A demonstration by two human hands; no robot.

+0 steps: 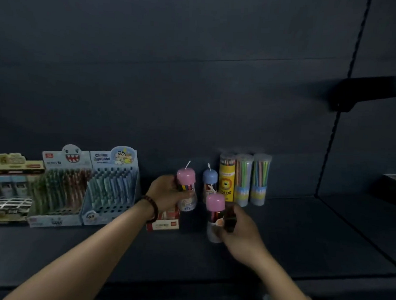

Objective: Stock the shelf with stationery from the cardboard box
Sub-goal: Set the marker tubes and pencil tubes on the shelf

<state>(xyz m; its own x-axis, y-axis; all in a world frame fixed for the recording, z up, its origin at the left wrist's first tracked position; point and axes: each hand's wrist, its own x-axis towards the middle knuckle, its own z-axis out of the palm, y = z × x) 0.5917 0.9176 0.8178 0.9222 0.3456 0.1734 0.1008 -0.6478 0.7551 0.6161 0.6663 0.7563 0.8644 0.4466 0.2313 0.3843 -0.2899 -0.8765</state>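
Two pink-capped tubes of coloured pencils are in play, one per hand. The left hand (166, 191) is wrapped round the first pink tube (186, 190) from its 9 o'clock side and holds it upright toward the back of the shelf (302, 232), with the white loop on the cap sticking up. That wrist has a beaded bracelet (151, 206) on it. At 6 o'clock of that tube, right under the wrist, a small red-and-white box (165, 222) sits on the shelf.

The right hand (241, 236) grips the second pink tube (215, 217) around its lower half. It's pretty much upright, closer to the front edge, at about 5 o'clock from the first one. The same hand also has a dark boxy thing (230, 220) tucked against the tube, way too blurry for me to say what it is.

Behind and between the two, a blue-capped tube (209, 184) stands by itself with no hand on it. Just beside it at 3 o'clock is a yellow lion tube (226, 180), then two clear tubes of pastel pencils (243, 180), all lined up along the back wall.

Off at 9 o'clock of the left hand there's a row of pen displays: a blue cartoon display (110, 187), next a shark-mouth display (61, 190), and a yellowish display (9, 188) at the far edge of the picture.
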